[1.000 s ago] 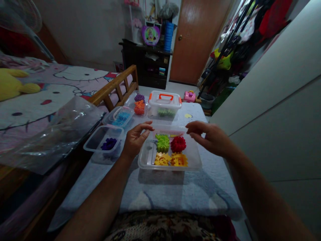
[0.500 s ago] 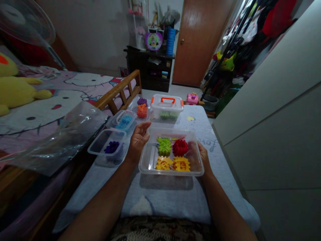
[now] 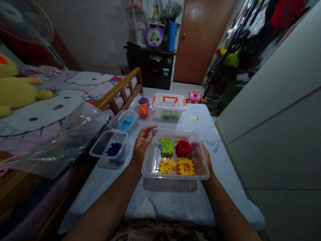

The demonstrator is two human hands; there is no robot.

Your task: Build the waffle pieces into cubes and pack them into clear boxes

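Note:
A clear plastic container [image 3: 150, 174] is in front of me, its near edge casting a shadow on the cloth below. Inside it lie green [image 3: 167, 147], red [image 3: 183, 148] and yellow [image 3: 185, 166] toy building pieces. My left hand [image 3: 142, 145] holds its left side, fingers at the far left corner. Around the right side my right hand [image 3: 207, 160] is closed, some fingers showing through the wall. Left of it stands a smaller clear box [image 3: 94, 152] with dark purple pieces [image 3: 113, 149].
Further back are a clear box with blue pieces [image 3: 125, 123], one with orange pieces [image 3: 143, 110], and a lidded box [image 3: 160, 105] with an orange handle. A wooden bed rail [image 3: 117, 88] and plastic bag [image 3: 72, 137] lie left; a white cabinet [image 3: 276, 134] stands right.
My left hand has come in against the container's left side; before, it was beside it with fingers raised. The view has shifted slightly, and the pieces inside look the same.

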